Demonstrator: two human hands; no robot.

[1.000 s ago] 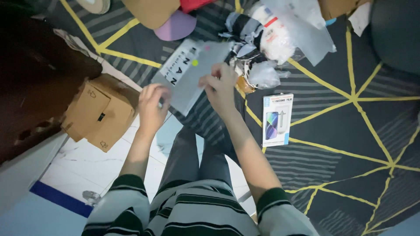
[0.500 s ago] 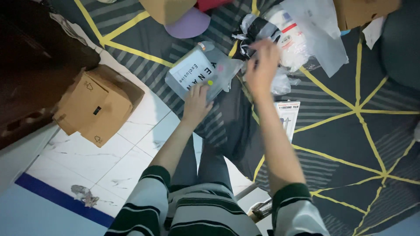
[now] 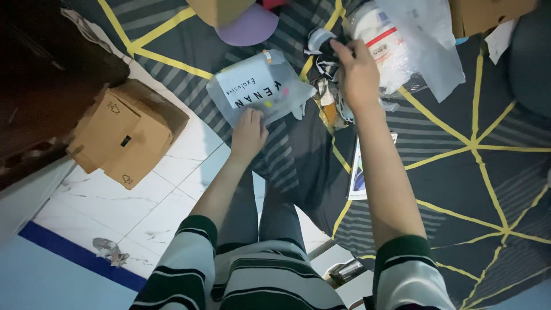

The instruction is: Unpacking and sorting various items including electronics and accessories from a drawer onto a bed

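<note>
Your left hand (image 3: 248, 133) lies knuckles up on the near edge of the clear plastic pouch (image 3: 258, 92), fingers bent over that edge and pressing it to the rug; whether the thumb is tucked underneath you cannot tell from here. The forearm runs straight back to your striped sleeve (image 3: 189, 252). The pouch sits tilted on the dark rug with yellow lines (image 3: 470, 172), its white printed card facing up, one corner close to the tiled floor (image 3: 172, 189).

Your right hand (image 3: 357, 72) is stretched well forward, arm almost straight, fingers curled down into the heap of crumpled bags and wrappers (image 3: 330, 57) just right of the pouch. The fingertips close on something dark and bunched there, but the heap is too tangled to say what it is or how firmly you hold it. Your right forearm crosses over a flat retail box (image 3: 359, 181) on the rug and hides most of it; only a strip of its left side shows.

Beyond the heap, a white wrapped bundle with a red stripe (image 3: 379, 40) lies under a clear bag (image 3: 430, 40), both cut off by the top edge. A purple round thing (image 3: 247, 28) is also cut off at the top. A brown cardboard box (image 3: 123, 138) stands on the tiles to your left.
</note>
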